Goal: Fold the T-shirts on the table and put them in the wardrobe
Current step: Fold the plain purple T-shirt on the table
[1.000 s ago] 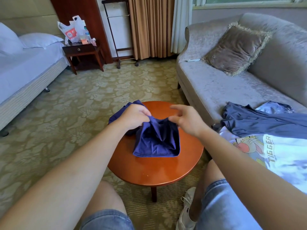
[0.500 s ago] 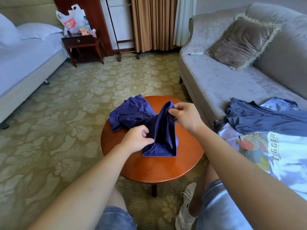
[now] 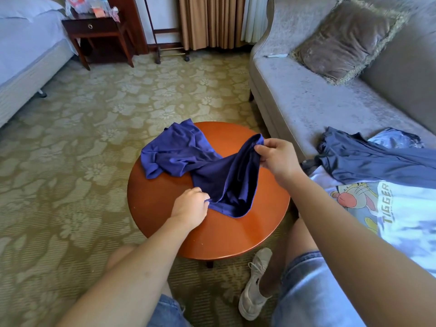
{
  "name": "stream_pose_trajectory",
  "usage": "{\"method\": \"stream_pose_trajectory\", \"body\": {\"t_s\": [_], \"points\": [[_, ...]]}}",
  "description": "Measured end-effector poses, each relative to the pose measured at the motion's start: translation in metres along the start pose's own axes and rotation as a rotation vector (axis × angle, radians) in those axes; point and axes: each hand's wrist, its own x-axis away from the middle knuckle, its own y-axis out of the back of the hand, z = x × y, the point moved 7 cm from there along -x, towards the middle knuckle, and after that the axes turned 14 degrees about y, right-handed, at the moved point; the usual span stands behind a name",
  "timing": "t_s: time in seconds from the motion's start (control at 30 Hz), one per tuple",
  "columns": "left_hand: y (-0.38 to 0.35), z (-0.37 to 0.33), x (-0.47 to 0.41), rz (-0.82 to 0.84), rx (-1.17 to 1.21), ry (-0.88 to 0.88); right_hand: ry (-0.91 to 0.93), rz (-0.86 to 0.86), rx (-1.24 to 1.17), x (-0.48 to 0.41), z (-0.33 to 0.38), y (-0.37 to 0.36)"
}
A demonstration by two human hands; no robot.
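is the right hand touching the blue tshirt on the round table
Touching. The head view shows the right hand pinching a raised edge of the blue T-shirt.

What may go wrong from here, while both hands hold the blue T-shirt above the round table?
1. The far part of the T-shirt lies bunched at the far edge of the table; a pull might drag it off onto the carpet.
2. The left hand and the right hand only pinch its edge, so the cloth could slip out.
3. The table looks small for the T-shirt, so the folds may come out crooked.
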Motion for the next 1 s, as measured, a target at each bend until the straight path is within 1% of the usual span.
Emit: {"method": "stream_pose_trajectory", "body": {"t_s": [0.07,0.13,0.27,0.37,0.43,0.5,0.6,0.7,0.77,0.8,0.9,1.0], "points": [[0.006,0.006,-0.006,0.033,0.071,0.010,-0.033,0.013,0.043,-0.006,-0.010,0.003],[0.011,0.012,-0.014,0.102,0.143,0.022,-0.081,0.044,0.125,-0.011,-0.022,0.007],[0.020,0.017,-0.019,0.217,0.204,0.028,-0.138,0.134,0.330,-0.013,-0.048,0.015],[0.029,0.014,-0.020,0.281,0.231,0.016,-0.127,0.185,0.540,-0.012,-0.052,0.021],[0.040,0.016,-0.020,0.294,0.288,0.042,-0.132,0.206,0.736,-0.010,-0.050,0.030],[0.055,0.018,-0.020,0.253,0.331,0.064,-0.153,0.256,0.882,-0.006,-0.048,0.038],[0.081,0.024,-0.020,0.211,0.425,0.161,-0.172,0.276,0.997,-0.002,-0.041,0.049],[0.106,0.039,-0.018,0.213,0.551,0.327,-0.150,0.221,0.985,-0.001,-0.022,0.055],[0.128,0.047,-0.015,0.161,0.646,0.383,-0.145,0.181,0.943,-0.002,-0.004,0.057],[0.143,0.050,-0.013,0.105,0.703,0.401,-0.135,0.148,0.914,-0.005,0.004,0.059],[0.188,0.060,-0.003,-0.052,0.932,0.440,-0.031,0.009,0.727,-0.013,0.043,0.061],[0.252,0.063,0.012,-0.207,1.248,0.429,0.098,-0.102,0.553,-0.021,0.108,0.064]]}}
